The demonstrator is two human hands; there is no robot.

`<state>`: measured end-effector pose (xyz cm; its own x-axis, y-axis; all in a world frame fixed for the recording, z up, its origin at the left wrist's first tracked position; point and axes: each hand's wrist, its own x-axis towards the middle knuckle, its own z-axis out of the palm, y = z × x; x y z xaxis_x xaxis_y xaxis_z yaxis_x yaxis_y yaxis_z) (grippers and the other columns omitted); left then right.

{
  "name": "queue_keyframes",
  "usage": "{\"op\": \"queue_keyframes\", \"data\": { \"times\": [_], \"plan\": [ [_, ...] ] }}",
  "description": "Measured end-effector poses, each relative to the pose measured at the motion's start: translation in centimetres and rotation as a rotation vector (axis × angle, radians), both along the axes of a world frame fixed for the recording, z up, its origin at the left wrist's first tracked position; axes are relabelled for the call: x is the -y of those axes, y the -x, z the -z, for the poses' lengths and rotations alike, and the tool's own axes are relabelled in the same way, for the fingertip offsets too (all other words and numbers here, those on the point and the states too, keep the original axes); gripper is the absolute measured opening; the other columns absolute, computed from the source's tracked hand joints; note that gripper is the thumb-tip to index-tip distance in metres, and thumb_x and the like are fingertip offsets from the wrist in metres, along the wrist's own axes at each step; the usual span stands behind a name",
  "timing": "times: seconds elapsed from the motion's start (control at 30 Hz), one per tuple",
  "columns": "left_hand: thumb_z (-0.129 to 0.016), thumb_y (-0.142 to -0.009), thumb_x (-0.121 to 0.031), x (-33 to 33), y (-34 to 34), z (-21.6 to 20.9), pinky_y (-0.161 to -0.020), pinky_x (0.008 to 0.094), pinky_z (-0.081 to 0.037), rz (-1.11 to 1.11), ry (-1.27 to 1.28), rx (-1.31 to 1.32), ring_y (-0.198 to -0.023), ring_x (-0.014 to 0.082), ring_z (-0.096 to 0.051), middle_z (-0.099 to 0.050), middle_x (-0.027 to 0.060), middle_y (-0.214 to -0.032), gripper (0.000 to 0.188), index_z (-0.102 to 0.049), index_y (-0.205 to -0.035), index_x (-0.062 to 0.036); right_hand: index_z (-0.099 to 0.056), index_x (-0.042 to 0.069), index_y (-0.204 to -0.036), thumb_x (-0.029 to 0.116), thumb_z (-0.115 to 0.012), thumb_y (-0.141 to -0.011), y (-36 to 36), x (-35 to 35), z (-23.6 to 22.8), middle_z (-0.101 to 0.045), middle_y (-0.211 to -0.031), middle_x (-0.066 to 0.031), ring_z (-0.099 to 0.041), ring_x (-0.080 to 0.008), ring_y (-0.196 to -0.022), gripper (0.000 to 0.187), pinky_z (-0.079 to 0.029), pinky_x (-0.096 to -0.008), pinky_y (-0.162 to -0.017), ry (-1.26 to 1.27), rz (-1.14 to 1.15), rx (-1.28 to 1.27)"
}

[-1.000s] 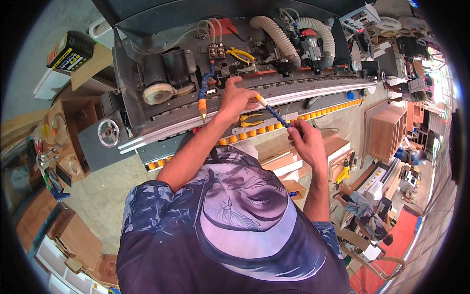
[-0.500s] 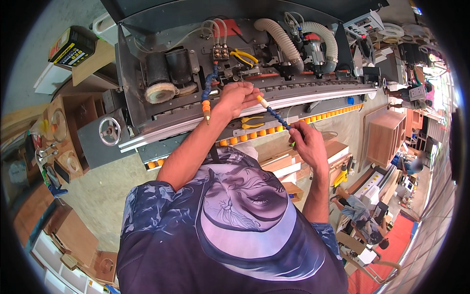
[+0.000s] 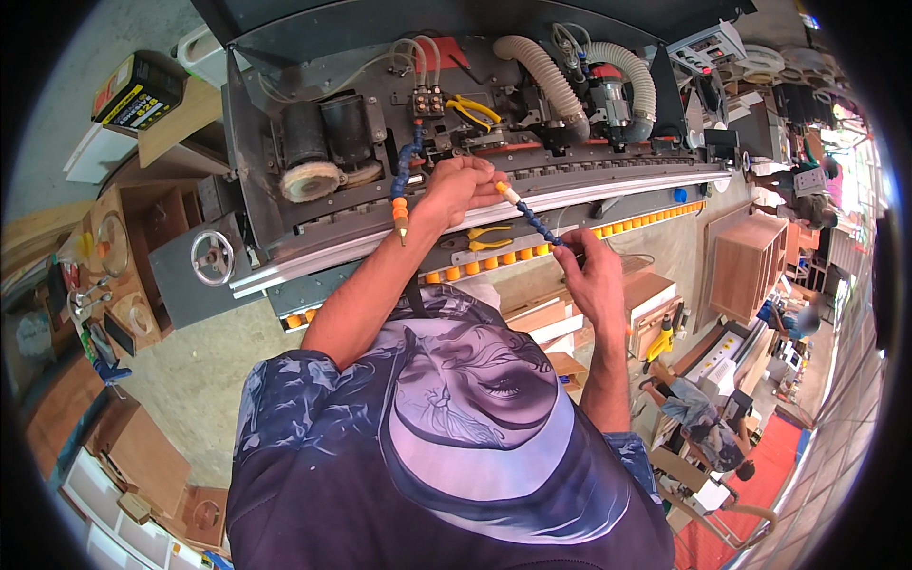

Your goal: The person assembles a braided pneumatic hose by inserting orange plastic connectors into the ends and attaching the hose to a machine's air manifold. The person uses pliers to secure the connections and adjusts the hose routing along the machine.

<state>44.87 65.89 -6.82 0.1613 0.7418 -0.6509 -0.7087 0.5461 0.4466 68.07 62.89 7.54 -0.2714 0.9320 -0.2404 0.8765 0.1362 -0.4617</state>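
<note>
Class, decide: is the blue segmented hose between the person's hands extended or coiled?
Extended: the blue hose runs in one slanting, nearly straight line from the right hand to the left hand.

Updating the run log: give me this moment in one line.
right hand: grips blue segmented hose | left hand: at hose's yellow-and-white tip, contact unclear | orange-tipped hose: beside left hand, unheld
</note>
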Motion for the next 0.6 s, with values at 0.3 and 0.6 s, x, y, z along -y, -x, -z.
{"op": "queue_keyframes", "data": {
  "times": [0.3, 0.6],
  "plan": [
    [-0.059, -0.107, -0.008, -0.4, 1.3, 1.1, -0.103, 0.0512, -0.061, 0.027, 0.012, 0.193, -0.118, 0.0395, -0.071, -0.070, 0.0260, -0.124, 0.018, -0.057, -0.119, 0.0043, -0.070, 0.000, -0.109, 0.019, -0.063, -0.104, 1.0, -0.8, 1.7, -0.072, -0.076, -0.0106, -0.067, -0.0181, -0.059, 0.021, -0.054, -0.0347, -0.060, 0.141, 0.055, -0.050],
    [-0.058, -0.110, -0.016, -0.7, 1.2, 1.8, -0.102, 0.0503, -0.061, -0.138, 0.053, 0.064, -0.117, 0.0383, -0.072, -0.070, 0.0243, -0.123, 0.022, -0.058, -0.120, 0.0035, -0.070, 0.002, -0.112, 0.021, -0.066, -0.103, 1.6, -0.5, 1.5, -0.069, -0.074, -0.0135, -0.067, -0.0254, -0.065, 0.022, -0.051, -0.0393, -0.064, 0.038, 0.020, 0.030]
  ]
}}
